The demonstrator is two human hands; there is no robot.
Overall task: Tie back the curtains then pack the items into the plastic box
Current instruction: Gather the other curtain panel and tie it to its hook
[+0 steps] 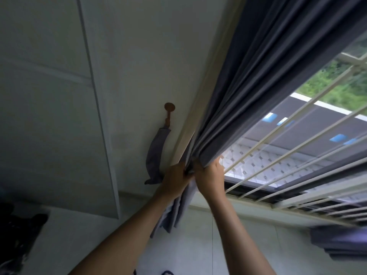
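Two bare hands meet at the gathered edge of the grey curtain (258, 80), a heavy matte cloth that falls in long, deep pleats from the upper right and narrows to a tight bunch where it is held. The left hand (175, 178) has its fingers curled round the bunched folds from the wall side, and the right hand (208, 172) clutches the same bundle from the window side, thumb and fingers buried in the cloth; below the two grips the loose tail of fabric hangs in flat, limp layers. Just left of the hands, a tieback strap (156, 153) of matching grey cloth (a soft, curved band) droops from a small wooden hook (169, 111) with a round, disc-shaped knob, fixed to the smooth pale wall (139, 56). Beside the curtain runs a cream window frame (200, 114). Behind the glass, slim cream bars of a window grille (297, 139) cross in straight parallel lines, with a patterned tiled surface and green foliage outside. Something dark and blurred sits at the lower left, too indistinct to tell.
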